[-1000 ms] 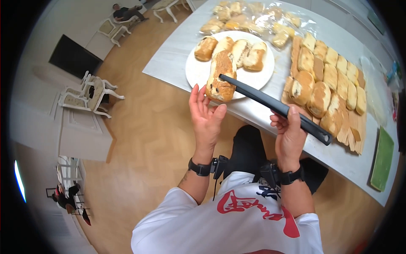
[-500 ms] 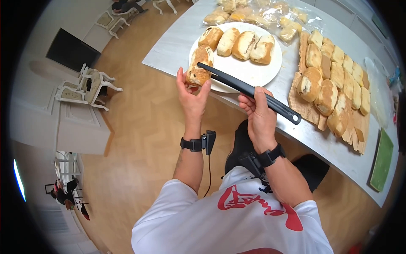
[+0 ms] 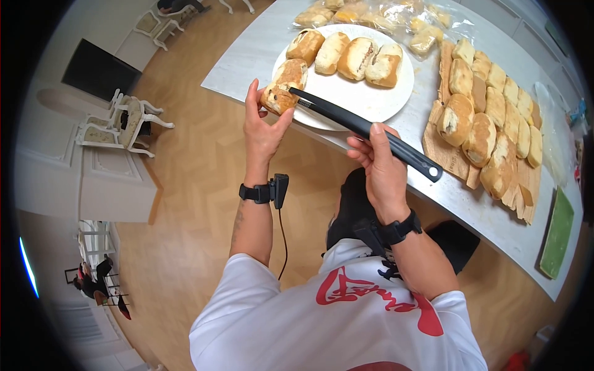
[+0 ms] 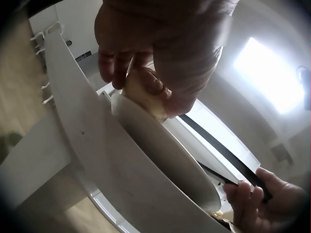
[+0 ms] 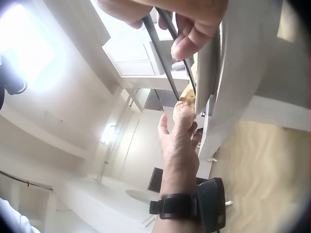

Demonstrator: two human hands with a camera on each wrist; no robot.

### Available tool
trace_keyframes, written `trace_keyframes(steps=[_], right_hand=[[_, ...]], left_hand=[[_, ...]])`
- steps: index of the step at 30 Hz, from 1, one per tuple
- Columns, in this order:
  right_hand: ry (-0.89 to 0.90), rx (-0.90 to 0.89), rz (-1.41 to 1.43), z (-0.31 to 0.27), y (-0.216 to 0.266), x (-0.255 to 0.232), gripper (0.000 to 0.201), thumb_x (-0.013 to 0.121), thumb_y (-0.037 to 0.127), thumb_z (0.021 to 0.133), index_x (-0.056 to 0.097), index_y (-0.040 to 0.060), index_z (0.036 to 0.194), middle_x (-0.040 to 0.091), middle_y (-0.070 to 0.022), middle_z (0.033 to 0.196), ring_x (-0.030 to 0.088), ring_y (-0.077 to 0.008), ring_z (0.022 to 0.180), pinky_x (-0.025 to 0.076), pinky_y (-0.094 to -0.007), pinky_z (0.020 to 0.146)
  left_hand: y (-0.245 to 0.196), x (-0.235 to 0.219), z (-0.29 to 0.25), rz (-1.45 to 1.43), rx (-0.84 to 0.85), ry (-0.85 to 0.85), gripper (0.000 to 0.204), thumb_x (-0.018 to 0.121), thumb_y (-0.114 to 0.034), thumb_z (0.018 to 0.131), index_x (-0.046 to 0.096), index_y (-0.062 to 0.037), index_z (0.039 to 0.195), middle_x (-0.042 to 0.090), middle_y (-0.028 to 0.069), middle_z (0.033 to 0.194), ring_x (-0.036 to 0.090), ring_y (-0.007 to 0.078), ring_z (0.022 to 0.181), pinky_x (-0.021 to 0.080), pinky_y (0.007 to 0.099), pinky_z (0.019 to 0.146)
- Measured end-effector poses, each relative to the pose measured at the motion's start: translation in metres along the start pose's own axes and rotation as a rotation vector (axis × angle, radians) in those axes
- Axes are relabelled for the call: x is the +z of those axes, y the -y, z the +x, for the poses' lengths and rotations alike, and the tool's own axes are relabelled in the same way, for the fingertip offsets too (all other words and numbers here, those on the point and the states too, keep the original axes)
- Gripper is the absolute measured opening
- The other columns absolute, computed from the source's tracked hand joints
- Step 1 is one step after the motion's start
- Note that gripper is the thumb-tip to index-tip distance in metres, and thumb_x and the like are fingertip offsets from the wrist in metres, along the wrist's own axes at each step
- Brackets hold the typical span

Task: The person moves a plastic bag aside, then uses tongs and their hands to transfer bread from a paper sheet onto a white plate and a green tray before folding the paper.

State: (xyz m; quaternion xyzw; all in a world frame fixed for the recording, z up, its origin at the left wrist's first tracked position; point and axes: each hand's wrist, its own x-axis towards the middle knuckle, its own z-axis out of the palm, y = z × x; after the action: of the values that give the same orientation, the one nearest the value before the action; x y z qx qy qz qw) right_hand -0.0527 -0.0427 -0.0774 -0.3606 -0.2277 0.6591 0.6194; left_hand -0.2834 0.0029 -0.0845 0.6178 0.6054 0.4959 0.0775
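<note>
A browned bread roll (image 3: 286,86) lies over the near left rim of the white plate (image 3: 377,108). My left hand (image 3: 263,137) holds its near end between thumb and fingers. In the left wrist view the roll (image 4: 146,92) shows under that hand, just over the plate's rim. My right hand (image 3: 385,170) grips black tongs (image 3: 346,117) around the middle of their length. The tong tips reach the same roll beside my left thumb. In the right wrist view the two arms of the tongs (image 5: 163,58) stand apart, their ends at the roll.
Several more rolls (image 3: 357,59) line the plate's far side. To the right, brown paper (image 3: 447,151) carries rows of rolls. Plastic bags of bread (image 3: 427,37) lie at the back, and a green tray (image 3: 557,232) sits near the right table edge.
The roll has come down at the plate's left side, from over the plate's front edge. Both hands and the tongs moved left with it, and the left hand now holds its near end.
</note>
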Motion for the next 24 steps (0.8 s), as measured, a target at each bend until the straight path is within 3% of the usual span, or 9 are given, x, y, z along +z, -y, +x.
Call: trace_keyframes(steps=[4, 7, 10, 16, 24], right_hand=[[-0.041, -0.119, -0.079, -0.005, 0.015, -0.003, 0.03, 0.061, 0.021, 0.097, 0.056, -0.0005, 0.117, 0.064, -0.0107, 0.098, 0.067, -0.0174, 0.086, 0.055, -0.0272, 0.071], [0.021, -0.151, -0.12, -0.004, 0.013, 0.003, 0.029, 0.063, 0.02, 0.096, 0.057, 0.0011, 0.117, 0.064, -0.0094, 0.099, 0.065, -0.0145, 0.087, 0.054, -0.0256, 0.072], [0.051, -0.151, -0.147, -0.002, 0.004, 0.006, 0.03, 0.064, 0.02, 0.095, 0.057, 0.0011, 0.118, 0.065, -0.009, 0.097, 0.064, -0.0125, 0.087, 0.053, -0.024, 0.073], [0.069, -0.166, -0.205, 0.001, -0.001, 0.001, 0.031, 0.062, 0.021, 0.096, 0.057, 0.0016, 0.12, 0.062, -0.0091, 0.105, 0.066, -0.0174, 0.091, 0.056, -0.0263, 0.071], [0.097, -0.136, -0.193, 0.004, -0.003, -0.001, 0.032, 0.064, 0.021, 0.096, 0.057, 0.0016, 0.12, 0.063, -0.0099, 0.105, 0.067, -0.0172, 0.09, 0.056, -0.0262, 0.071]], left_hand=[[0.005, -0.002, 0.004, 0.021, 0.026, 0.015, 0.089, 0.08, -0.016, 0.076, 0.03, -0.0044, 0.148, 0.056, 0.0099, 0.129, 0.057, 0.0179, 0.11, 0.046, 0.032, 0.089], [-0.001, -0.006, 0.007, 0.034, -0.006, 0.042, 0.09, 0.08, -0.017, 0.073, 0.031, -0.0069, 0.148, 0.057, 0.0092, 0.129, 0.057, 0.0226, 0.115, 0.045, 0.0375, 0.092], [-0.001, -0.008, 0.009, 0.025, -0.011, 0.057, 0.089, 0.079, -0.015, 0.074, 0.031, -0.0062, 0.148, 0.057, 0.0104, 0.13, 0.057, 0.0224, 0.115, 0.046, 0.0367, 0.092], [0.006, -0.008, 0.008, -0.074, -0.021, 0.067, 0.089, 0.079, -0.013, 0.078, 0.027, -0.0038, 0.15, 0.053, 0.0119, 0.133, 0.055, 0.0184, 0.115, 0.045, 0.0313, 0.093], [0.006, -0.005, 0.008, -0.1, -0.038, 0.07, 0.089, 0.079, -0.014, 0.079, 0.027, -0.0037, 0.15, 0.051, 0.0126, 0.135, 0.055, 0.0197, 0.116, 0.046, 0.0328, 0.094]])
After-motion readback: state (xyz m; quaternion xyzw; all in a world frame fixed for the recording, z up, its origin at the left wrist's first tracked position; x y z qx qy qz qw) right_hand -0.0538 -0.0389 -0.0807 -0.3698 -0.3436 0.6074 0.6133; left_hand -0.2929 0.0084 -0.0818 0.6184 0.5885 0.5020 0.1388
